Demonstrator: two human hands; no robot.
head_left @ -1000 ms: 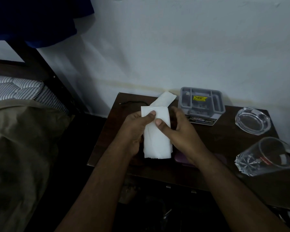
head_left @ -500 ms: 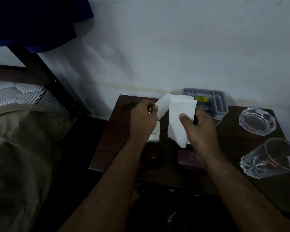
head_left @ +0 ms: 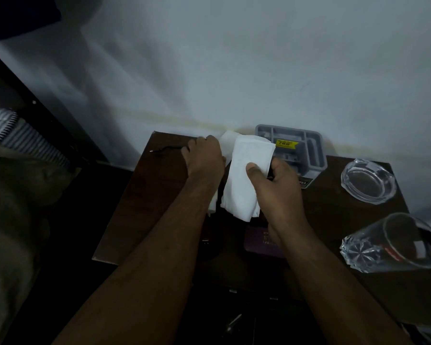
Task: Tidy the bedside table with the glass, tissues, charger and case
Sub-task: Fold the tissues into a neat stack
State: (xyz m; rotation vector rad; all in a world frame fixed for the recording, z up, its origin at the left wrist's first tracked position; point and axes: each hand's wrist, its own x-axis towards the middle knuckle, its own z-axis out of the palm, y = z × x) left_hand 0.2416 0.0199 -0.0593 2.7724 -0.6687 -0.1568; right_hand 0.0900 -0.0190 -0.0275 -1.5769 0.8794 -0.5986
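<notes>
Tissue (head_left: 246, 178) now split off from second sheet (head_left: 225, 143), no longer pressed between both hands. Right hand (head_left: 274, 192) pinching it, long axis upright, hanging toward counter (head_left: 139, 195); left hand (head_left: 204, 160) closed on second sheet.

purple flat case (head_left: 258, 241): partly hidden under right wrist | grey plastic organiser tray (head_left: 309, 150): front covered by white tissue (head_left: 246, 180), label unreadable | dark wooden table (head_left: 135, 207): near edge lost in shadow | black cable (head_left: 167, 148): end hidden behind left hand (head_left: 204, 163)

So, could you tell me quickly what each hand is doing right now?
Left hand: closed on a tissue.
Right hand: pinching another tissue.
</notes>
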